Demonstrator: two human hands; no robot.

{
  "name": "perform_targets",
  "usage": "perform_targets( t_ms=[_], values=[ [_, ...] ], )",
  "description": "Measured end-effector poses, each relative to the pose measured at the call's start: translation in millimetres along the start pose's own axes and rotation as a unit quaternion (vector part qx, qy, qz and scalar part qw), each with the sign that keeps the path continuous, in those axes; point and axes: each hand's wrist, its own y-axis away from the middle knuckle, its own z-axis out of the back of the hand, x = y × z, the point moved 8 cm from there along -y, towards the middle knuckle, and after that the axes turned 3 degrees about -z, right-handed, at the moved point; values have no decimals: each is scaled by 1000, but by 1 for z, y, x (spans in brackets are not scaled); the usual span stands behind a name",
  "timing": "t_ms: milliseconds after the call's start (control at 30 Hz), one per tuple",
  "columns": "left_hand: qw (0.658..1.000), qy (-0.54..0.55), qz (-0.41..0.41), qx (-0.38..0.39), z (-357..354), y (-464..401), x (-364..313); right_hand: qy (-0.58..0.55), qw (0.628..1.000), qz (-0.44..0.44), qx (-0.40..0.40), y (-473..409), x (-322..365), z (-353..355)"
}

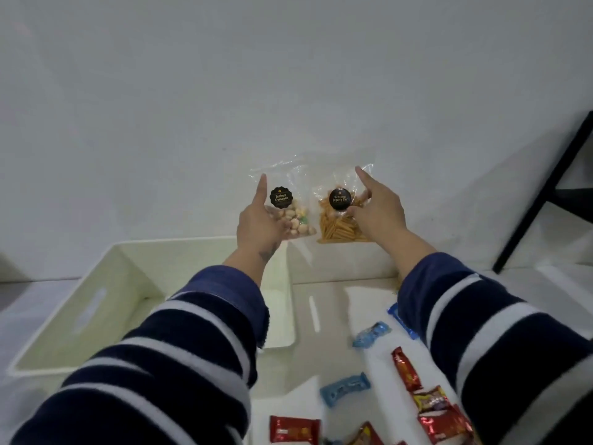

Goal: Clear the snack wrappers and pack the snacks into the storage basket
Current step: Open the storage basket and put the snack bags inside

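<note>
Two clear snack bags stand against the white wall. My left hand (260,224) holds the bag of round biscuits (290,207) with a black label, index finger stretched up its left edge. My right hand (377,207) grips the bag of orange sticks (337,220), thumb near its black label and index finger pointing up. The white storage basket (96,303) sits below my left arm with nothing visible inside. Blue wrapped snacks (370,334) and red wrapped snacks (406,369) lie on the white surface lower right.
A second white tray or lid (316,313) with a slot lies right of the basket. More red packets (293,430) lie along the bottom edge. A black frame (542,194) leans at the far right.
</note>
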Motion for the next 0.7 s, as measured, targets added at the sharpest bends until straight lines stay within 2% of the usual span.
perform_targets(
  t_ms=[133,333,467,567,700],
  values=[
    [999,-23,21,-18,80,10,38,-29,999,-3,40,30,48,-57],
    [989,-52,138,-27,172,37,158,-64,990,-37,122,74,64,-195],
    [978,-96,184,-24,194,32,210,-57,982,-49,171,88,66,-268],
    [969,-180,167,-6,197,14,239,-75,979,-63,179,85,65,-305],
    [969,-176,173,-8,195,-14,267,-93,978,-61,175,71,65,-337]
  ],
)
